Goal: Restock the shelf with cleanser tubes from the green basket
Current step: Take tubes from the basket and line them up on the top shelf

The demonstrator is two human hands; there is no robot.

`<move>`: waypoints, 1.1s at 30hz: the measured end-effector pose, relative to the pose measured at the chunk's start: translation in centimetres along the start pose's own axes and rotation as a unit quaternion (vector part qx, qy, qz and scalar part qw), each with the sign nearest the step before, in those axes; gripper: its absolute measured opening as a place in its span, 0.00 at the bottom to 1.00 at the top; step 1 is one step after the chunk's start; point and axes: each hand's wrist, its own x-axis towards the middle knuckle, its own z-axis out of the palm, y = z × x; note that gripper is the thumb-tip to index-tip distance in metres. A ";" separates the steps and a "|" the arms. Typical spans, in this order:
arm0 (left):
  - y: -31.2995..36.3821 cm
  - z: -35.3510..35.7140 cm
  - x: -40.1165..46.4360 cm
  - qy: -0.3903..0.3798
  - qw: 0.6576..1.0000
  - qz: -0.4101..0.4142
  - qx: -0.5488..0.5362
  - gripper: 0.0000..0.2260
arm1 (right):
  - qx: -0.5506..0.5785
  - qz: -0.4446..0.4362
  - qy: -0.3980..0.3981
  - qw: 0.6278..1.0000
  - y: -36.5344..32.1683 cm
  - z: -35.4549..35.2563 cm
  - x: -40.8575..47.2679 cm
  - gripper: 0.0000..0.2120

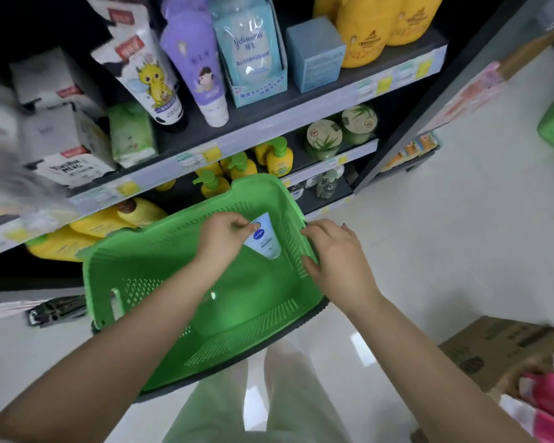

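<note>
Left hand (224, 238) pinches the wide crimped end of the cleanser tube (264, 236), inside the green basket (179, 251) near its far right corner. Tube lies just right of that hand, against the perforated right wall; long axis runs from crimp at upper left to cap at lower right, cap pointing down. Right hand (336, 254) grips the basket's right rim, steadying it. Left hand is nearer; shelf (253, 135) lies above and beyond.

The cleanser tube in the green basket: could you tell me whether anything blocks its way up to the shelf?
Nothing visible does. The left hand already pinches the cleanser tube against the far wall of the green basket, the right hand grips the rim, and the basket is open towards the shelf.
</note>
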 end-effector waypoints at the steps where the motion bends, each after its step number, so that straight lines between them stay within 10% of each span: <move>1: 1.1 -1.5 -0.8 0.007 1.000 0.002 -0.019 0.06 | 0.001 -0.004 -0.003 1.000 -0.5 -0.6 0.1 0.21; 9: 9.8 -15.1 -7.8 0.054 0.981 0.046 -0.180 0.13 | 0.144 -0.032 -0.111 0.983 -9.1 -7.0 1.8 0.40; 21: 15.4 -30.1 -17.7 0.142 0.898 0.230 -0.346 0.07 | 0.295 -0.160 -0.017 0.942 -24.6 -17.5 1.7 0.21; 33: 15.3 -35.2 -23.1 0.289 0.892 0.328 -0.117 0.21 | 0.357 -0.269 0.038 0.894 -35.8 -24.9 3.9 0.21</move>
